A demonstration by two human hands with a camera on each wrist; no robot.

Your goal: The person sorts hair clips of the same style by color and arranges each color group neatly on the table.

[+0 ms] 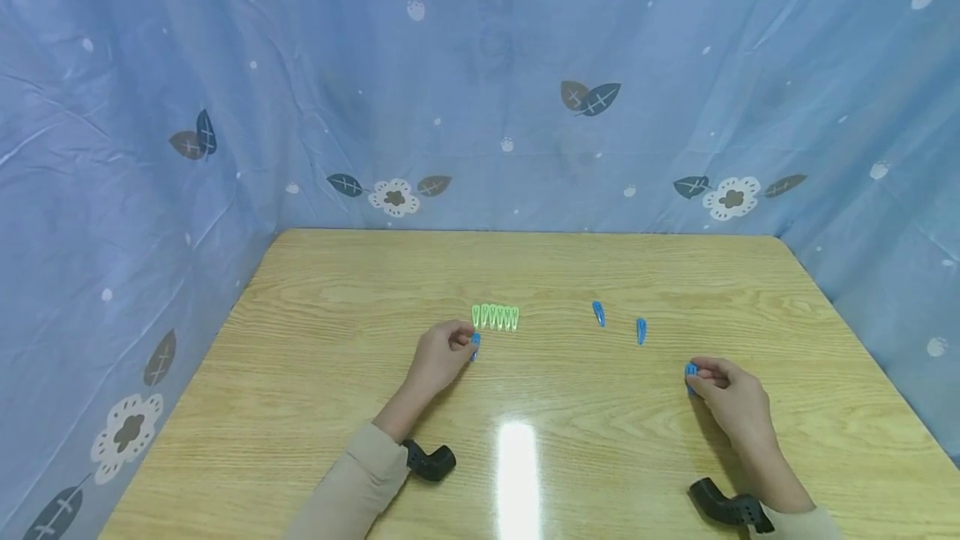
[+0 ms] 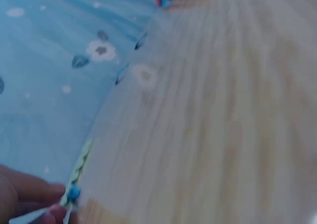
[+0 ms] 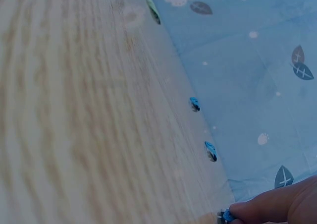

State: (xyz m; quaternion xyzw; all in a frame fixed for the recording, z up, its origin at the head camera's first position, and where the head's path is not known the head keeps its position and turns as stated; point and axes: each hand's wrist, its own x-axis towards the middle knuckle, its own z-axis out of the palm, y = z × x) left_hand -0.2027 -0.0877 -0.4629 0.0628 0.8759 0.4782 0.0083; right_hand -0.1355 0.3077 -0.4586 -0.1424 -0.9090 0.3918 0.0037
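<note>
In the head view my left hand pinches a blue snap hair clip between thumb and fingers, just below the left end of a row of several green hair clips. Over on the right, my right hand pinches another blue hair clip at the table surface. Between the hands two more blue hair clips lie apart, one tilted and one nearly upright in the view. The left wrist view shows the left fingertips at the blue clip beside the green row.
The wooden table has a bright reflection near its front. A blue patterned curtain hangs along the back and sides. A black curved wrist mount sits at the left wrist, and a similar mount at the right wrist.
</note>
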